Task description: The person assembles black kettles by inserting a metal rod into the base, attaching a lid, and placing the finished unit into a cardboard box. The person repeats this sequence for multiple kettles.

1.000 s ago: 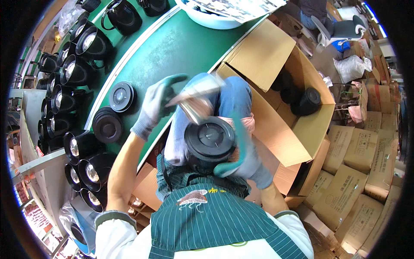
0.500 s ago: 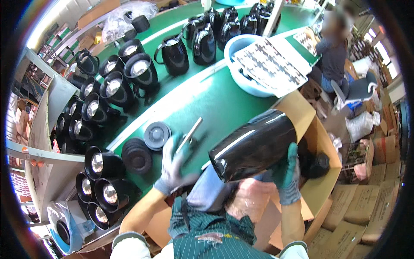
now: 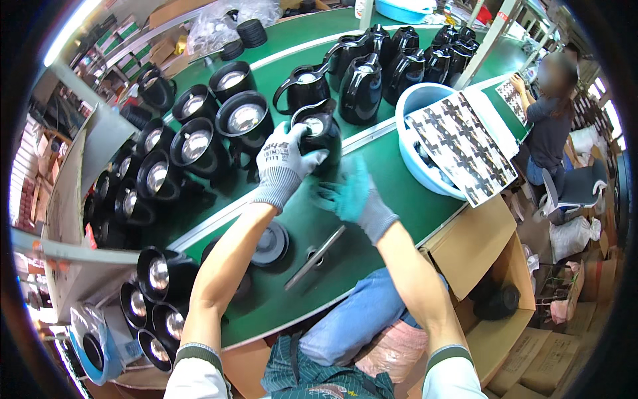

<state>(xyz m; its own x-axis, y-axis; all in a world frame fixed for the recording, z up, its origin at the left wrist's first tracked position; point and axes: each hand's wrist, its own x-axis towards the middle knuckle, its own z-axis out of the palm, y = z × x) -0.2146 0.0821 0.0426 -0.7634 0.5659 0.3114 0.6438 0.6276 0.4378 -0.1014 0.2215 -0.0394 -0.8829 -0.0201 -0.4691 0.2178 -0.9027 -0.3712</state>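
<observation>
My left hand (image 3: 286, 159), in a grey glove, grips the upper part of a glossy black jug (image 3: 325, 143) that stands upright on the green table (image 3: 372, 233). Close by on the right, my right hand (image 3: 355, 198) has its green-palmed glove open, fingers apart and slightly blurred, holding nothing. A metal bar tool (image 3: 312, 261) lies on the table below the hands. Dark grey round discs (image 3: 271, 243) are partly covered by my left forearm.
Open-topped black jug bodies (image 3: 194, 141) with shiny insides crowd the left; finished-looking black jugs (image 3: 361, 90) stand at the back. A patterned sheet (image 3: 462, 146) rests on a blue basin (image 3: 405, 130). An open cardboard box (image 3: 475, 249) stands right; a person (image 3: 551, 126) works beyond.
The large black jug my right hand held tilted is no longer in it; a jug now stands upright under my left hand. The left hand has let go of the metal bar. Both hands moved forward.
</observation>
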